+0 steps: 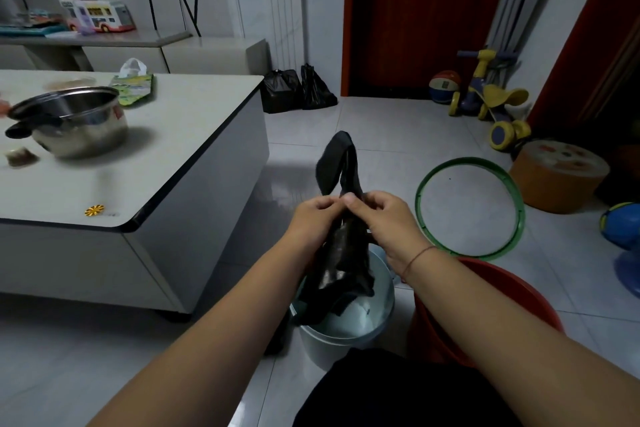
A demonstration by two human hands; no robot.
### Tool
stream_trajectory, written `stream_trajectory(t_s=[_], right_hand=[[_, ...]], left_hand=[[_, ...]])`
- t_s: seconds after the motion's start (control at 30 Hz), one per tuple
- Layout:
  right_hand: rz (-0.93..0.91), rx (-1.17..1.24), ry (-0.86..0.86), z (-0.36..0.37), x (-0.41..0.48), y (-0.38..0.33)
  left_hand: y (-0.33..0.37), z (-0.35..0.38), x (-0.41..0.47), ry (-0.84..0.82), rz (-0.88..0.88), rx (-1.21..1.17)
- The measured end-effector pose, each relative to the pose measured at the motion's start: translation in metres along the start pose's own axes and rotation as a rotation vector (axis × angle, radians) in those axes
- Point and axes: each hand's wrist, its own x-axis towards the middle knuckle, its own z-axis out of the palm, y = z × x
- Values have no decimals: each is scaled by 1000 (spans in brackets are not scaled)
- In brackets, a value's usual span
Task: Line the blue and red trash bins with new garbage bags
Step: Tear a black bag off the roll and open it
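A black garbage bag [341, 253] hangs bunched between both hands, its handle loops standing up above my fingers and its lower end dangling into the pale blue bin [377, 315] on the floor. My left hand [313, 218] and my right hand [384, 218] pinch the bag's upper part side by side, fingertips almost touching. The red bin [429, 333] stands right of the blue bin, mostly hidden under my right forearm.
A low white table [194, 163] with a steel pot [79, 121] stands at the left. Two filled black bags [298, 90] sit by the far wall. A green hoop [471, 208], an orange stool [557, 177], a toy scooter [491, 100] and balls lie on the floor to the right.
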Motion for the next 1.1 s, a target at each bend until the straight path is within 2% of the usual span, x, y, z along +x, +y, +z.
stream_trajectory(t_s=[0.07,0.17,0.3,0.4,0.5,0.57,0.63,0.7,0.8,0.87,1.0,1.1], right_hand=[[14,79,33,-5,6,2],[142,278,41,-21,20,2],[250,548,186,-49,37,3],[266,536,238,-68,45,8],[311,501,205,-77,50,13],[360,459,143,-77,51,14],[375,400,52,-76,50,16],[340,343,-7,-74,49,17],[284,263,-49,-68,47,16],[268,209,-102,-64,45,16],[207,159,-222,-55,39,18],[168,155,-290,-49,37,17]], left_hand=[[0,-2,1,-12,-25,-101],[2,-18,8,-2,-95,-417],[-6,-62,21,258,-234,-702],[-16,-90,24,368,-261,-779],[-24,-104,26,373,-270,-802],[-25,-105,26,309,-279,-789],[-27,-102,27,205,-282,-659],[-29,-93,29,125,-256,-346],[-34,-79,32,214,-83,177],[-29,-70,33,203,81,418],[-10,-47,34,-18,163,427],[5,-33,36,-171,309,535]])
